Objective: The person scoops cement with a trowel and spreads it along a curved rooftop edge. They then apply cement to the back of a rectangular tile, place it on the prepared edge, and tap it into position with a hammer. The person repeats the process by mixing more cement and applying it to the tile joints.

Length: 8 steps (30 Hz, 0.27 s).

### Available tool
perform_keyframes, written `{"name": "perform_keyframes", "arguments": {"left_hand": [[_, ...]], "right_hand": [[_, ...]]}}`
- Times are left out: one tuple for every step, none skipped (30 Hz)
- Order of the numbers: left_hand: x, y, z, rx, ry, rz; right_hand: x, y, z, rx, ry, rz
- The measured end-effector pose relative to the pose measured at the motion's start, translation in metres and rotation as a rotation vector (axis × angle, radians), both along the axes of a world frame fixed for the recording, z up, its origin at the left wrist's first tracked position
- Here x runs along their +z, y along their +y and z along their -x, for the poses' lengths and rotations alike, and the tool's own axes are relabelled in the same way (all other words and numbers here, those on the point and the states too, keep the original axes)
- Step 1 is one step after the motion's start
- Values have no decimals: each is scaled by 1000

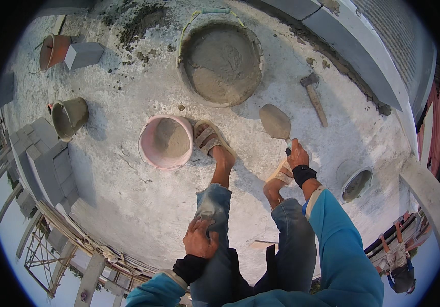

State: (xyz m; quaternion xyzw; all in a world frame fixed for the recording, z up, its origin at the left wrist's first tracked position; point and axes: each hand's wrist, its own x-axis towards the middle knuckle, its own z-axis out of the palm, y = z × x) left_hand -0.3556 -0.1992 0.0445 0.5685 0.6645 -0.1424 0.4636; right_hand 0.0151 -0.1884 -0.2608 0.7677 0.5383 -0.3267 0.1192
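My right hand (298,154) is closed around the handle of a trowel (275,122). Its broad, mortar-stained blade points away from me, above the concrete beside my right foot. My left hand (200,239) rests on my left leg near the knee, thumb apart from the fingers, holding nothing. Just left of my left foot stands a pink bucket (148,148) with grey mortar inside. Farther off is a large round tub (184,82) full of wet mortar, its rope handle lying over the far rim. A hammer (314,100) with a wooden handle lies right of the trowel.
A grey bucket (78,113) and an orange bucket (51,52) stand at left, a grey block (85,55) beside the latter. Stacked blocks (51,163) line the left edge. A round opening (357,184) is at right. A low wall (353,46) bounds the far right.
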Motion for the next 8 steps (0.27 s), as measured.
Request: {"name": "perform_keyframes", "arguments": {"left_hand": [[-1,0,-4,8,29,15],[-2,0,-5,41,98,49],[-2,-3,-8,70,108,19],[-3,-3,-8,97,77,44],[-4,-2,-11,106,81,62],[-3,1,-14,74,105,42],[-2,6,-15,92,103,93],[0,11,-15,114,100,136]], "right_hand": [[25,-13,-16,-35,-5,-68],[49,-18,-27,-49,0,-144],[78,-22,-39,-31,-11,-136],[106,-20,-46,-82,-23,-88],[136,-16,-50,-121,-23,-78],[169,-10,-54,-101,-47,-76],[197,1,-54,-102,-106,-41],[192,44,-42,-29,-51,-108]]}}
